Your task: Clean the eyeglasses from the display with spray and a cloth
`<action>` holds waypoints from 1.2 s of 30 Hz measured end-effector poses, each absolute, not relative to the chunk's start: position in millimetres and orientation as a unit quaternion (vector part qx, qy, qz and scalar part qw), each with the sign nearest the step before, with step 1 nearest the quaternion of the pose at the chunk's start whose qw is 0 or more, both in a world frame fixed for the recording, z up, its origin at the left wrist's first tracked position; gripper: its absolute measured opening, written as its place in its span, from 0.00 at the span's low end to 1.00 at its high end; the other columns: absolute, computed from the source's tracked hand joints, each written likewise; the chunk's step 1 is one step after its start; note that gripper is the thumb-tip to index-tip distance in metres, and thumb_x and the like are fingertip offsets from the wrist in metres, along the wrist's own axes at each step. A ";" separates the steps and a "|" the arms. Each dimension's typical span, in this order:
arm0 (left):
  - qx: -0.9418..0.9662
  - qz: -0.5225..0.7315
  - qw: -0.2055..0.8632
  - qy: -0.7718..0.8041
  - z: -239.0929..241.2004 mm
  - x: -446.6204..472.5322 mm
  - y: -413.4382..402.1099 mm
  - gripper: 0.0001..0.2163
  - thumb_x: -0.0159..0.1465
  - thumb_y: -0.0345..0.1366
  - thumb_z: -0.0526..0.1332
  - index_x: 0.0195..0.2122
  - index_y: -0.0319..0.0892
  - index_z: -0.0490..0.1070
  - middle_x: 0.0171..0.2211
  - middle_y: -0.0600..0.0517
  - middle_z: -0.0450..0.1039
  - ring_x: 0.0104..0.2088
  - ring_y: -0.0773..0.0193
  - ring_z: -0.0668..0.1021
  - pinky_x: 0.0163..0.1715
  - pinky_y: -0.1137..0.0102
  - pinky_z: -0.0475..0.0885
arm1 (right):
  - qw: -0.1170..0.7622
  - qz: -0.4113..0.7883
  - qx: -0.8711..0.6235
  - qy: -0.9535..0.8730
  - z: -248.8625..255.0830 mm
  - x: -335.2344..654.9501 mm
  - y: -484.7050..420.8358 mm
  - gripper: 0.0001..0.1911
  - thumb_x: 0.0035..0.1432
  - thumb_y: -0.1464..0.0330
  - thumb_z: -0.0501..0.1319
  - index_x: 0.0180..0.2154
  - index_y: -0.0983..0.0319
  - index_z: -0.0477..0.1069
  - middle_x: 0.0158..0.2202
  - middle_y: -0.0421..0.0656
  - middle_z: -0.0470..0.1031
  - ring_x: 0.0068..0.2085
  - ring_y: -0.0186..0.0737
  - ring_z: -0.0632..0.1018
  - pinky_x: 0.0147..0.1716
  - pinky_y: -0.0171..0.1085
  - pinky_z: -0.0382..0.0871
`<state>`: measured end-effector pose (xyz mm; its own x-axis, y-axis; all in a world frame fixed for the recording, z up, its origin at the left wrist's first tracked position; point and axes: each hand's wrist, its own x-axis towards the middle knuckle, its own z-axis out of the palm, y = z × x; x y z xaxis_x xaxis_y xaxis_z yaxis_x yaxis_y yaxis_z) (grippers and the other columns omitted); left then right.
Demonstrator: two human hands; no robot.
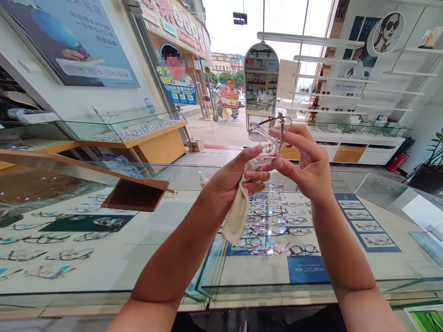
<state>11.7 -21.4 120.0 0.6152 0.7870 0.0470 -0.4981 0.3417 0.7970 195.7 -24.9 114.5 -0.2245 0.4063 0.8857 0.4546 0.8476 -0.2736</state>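
Note:
A pair of eyeglasses (pixel 259 133) with clear lenses and a thin frame is held up above the glass counter. My right hand (pixel 306 159) pinches the frame from the right, thumb below and fingers above. From the left, my left hand (pixel 238 173) is closed round a cream cleaning cloth (pixel 236 219), whose loose end hangs down below the fingers. The left thumb and the cloth's upper part are close against the eyeglasses; exactly where they touch is hard to make out.
Below my hands, several rows of eyeglasses (pixel 273 230) lie in the glass display counter (pixel 166 258). A wooden tray-like stand (pixel 136 193) is at the left, with a small white bottle (pixel 202 179) beyond my left wrist. An arched mirror (pixel 262 83) stands ahead.

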 end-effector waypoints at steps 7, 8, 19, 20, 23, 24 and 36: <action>0.440 0.352 0.808 0.174 111.7 12.1 -11.8 0.15 0.59 0.43 0.75 0.34 0.40 0.72 0.26 0.54 0.71 0.14 0.80 0.57 0.10 0.82 0.51 | 0.588 -0.020 -0.262 -0.765 113.5 190.6 -27.8 0.10 0.65 0.60 0.68 0.48 0.46 0.82 0.50 0.40 0.80 0.54 0.48 0.80 0.57 0.57 0.74; 0.462 0.345 0.797 0.179 111.2 12.1 -11.4 0.16 0.59 0.44 0.75 0.34 0.39 0.73 0.27 0.53 0.72 0.14 0.81 0.57 0.10 0.82 0.51 | 0.588 -0.020 -0.262 -0.765 113.6 190.2 -29.9 0.10 0.65 0.59 0.68 0.48 0.47 0.82 0.49 0.40 0.80 0.54 0.47 0.80 0.57 0.57 0.74; 0.611 0.400 0.619 0.290 86.3 -63.1 33.7 0.23 0.57 0.59 0.72 0.27 0.42 0.72 0.21 0.57 0.61 0.14 0.79 0.53 0.13 0.78 0.45 | 0.481 0.051 -0.328 -0.812 113.8 186.1 -74.1 0.09 0.63 0.60 0.70 0.33 0.56 0.76 0.41 0.41 0.82 0.47 0.45 0.79 0.52 0.50 0.71; 0.627 0.380 0.610 0.301 78.8 -77.5 37.4 0.23 0.56 0.57 0.73 0.26 0.41 0.71 0.21 0.58 0.59 0.15 0.79 0.52 0.13 0.78 0.44 | 0.463 0.055 -0.341 -0.816 103.7 182.4 -79.7 0.09 0.62 0.62 0.70 0.32 0.56 0.75 0.40 0.41 0.82 0.46 0.46 0.79 0.51 0.49 0.70; 0.650 0.334 0.587 0.348 54.4 -115.8 42.0 0.23 0.52 0.51 0.75 0.21 0.42 0.64 0.20 0.58 0.57 0.17 0.79 0.52 0.16 0.77 0.44 | 0.387 0.075 -0.400 -0.827 60.6 163.1 -95.9 0.06 0.62 0.66 0.70 0.33 0.56 0.76 0.43 0.41 0.83 0.47 0.47 0.78 0.51 0.49 0.67; 0.670 0.307 0.562 0.375 46.4 -125.1 42.2 0.24 0.51 0.50 0.75 0.20 0.42 0.61 0.20 0.58 0.56 0.17 0.78 0.53 0.16 0.77 0.45 | 0.353 0.073 -0.423 -0.832 44.3 153.8 -100.1 0.04 0.64 0.68 0.68 0.35 0.57 0.76 0.45 0.43 0.83 0.49 0.48 0.77 0.51 0.49 0.66; 0.803 0.084 0.303 0.507 9.0 -113.1 45.9 0.10 0.51 0.43 0.67 0.27 0.42 0.75 0.23 0.54 0.67 0.28 0.64 0.68 0.28 0.70 0.60 | 0.151 -0.029 -0.507 -0.848 -58.2 61.5 -112.2 0.10 0.68 0.74 0.60 0.38 0.62 0.80 0.49 0.51 0.81 0.52 0.53 0.73 0.54 0.52 0.61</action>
